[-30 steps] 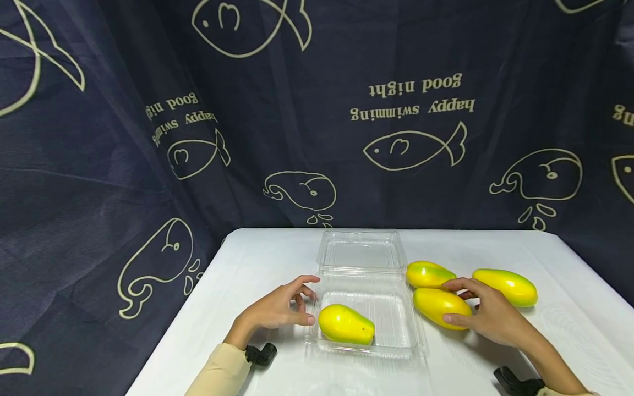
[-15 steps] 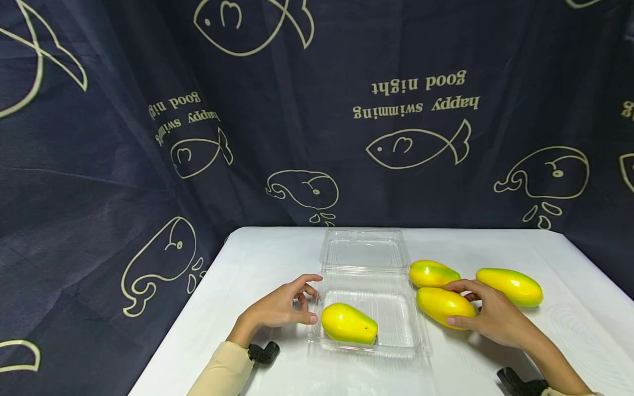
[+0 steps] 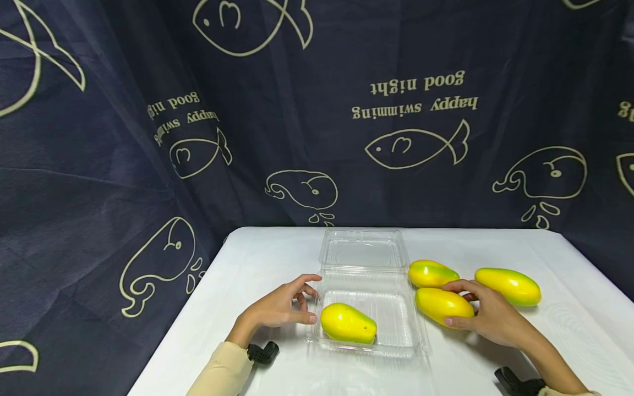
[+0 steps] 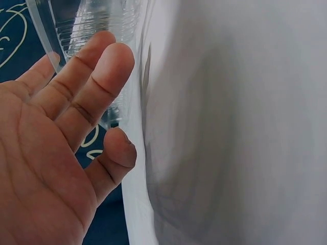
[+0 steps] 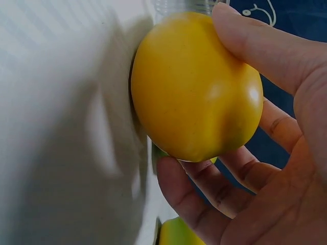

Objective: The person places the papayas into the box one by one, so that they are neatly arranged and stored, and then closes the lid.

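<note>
My right hand (image 3: 495, 319) grips a yellow papaya (image 3: 441, 306) that lies on the table right of the clear plastic clamshell box (image 3: 418, 335). In the right wrist view the thumb is on one side of this papaya (image 5: 196, 87) and curved fingers (image 5: 186, 196) are on the other. Another papaya (image 3: 348, 323), yellow with a green side, lies inside the box's near half. My left hand (image 3: 279, 305) is at the box's left edge, its fingers loosely bent and holding nothing. Its palm (image 4: 46, 168) faces the left wrist camera.
The clamshell's lid (image 3: 364, 250) lies folded back at the far side. Two more papayas are at the right: one (image 3: 432, 274) behind the gripped one, another (image 3: 510, 286) farther right. A white cloth covers the table (image 3: 267, 253); a dark printed curtain (image 3: 297, 126) hangs behind.
The whole view shifts slightly between frames. Both hands and the papayas keep their places relative to the box.
</note>
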A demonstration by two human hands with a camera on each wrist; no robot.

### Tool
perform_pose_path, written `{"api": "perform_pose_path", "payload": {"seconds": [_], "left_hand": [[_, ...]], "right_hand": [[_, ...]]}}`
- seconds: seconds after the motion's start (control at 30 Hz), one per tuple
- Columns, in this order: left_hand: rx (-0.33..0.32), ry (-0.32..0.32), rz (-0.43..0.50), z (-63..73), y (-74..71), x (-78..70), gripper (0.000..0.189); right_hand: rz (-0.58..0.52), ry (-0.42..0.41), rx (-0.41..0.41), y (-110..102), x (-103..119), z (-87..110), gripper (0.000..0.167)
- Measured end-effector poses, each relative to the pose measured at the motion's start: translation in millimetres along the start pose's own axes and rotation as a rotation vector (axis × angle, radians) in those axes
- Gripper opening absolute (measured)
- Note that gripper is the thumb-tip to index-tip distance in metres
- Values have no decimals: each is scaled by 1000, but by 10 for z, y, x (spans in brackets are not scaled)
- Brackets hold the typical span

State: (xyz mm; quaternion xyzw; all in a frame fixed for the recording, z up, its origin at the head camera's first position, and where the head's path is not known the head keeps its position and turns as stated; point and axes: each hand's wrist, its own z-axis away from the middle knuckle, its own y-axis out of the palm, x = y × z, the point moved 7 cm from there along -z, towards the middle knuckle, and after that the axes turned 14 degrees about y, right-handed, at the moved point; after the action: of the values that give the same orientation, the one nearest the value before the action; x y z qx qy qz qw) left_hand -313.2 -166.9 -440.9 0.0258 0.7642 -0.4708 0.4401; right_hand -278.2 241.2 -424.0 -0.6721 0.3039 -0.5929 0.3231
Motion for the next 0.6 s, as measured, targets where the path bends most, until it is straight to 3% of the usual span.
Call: {"api": "perform_pose_path", "payload": {"seconds": [0.6], "left_hand": [[-2, -2, 3, 5, -1, 7, 83]], "right_hand": [[13, 14, 14, -8, 18, 20, 61]]}}
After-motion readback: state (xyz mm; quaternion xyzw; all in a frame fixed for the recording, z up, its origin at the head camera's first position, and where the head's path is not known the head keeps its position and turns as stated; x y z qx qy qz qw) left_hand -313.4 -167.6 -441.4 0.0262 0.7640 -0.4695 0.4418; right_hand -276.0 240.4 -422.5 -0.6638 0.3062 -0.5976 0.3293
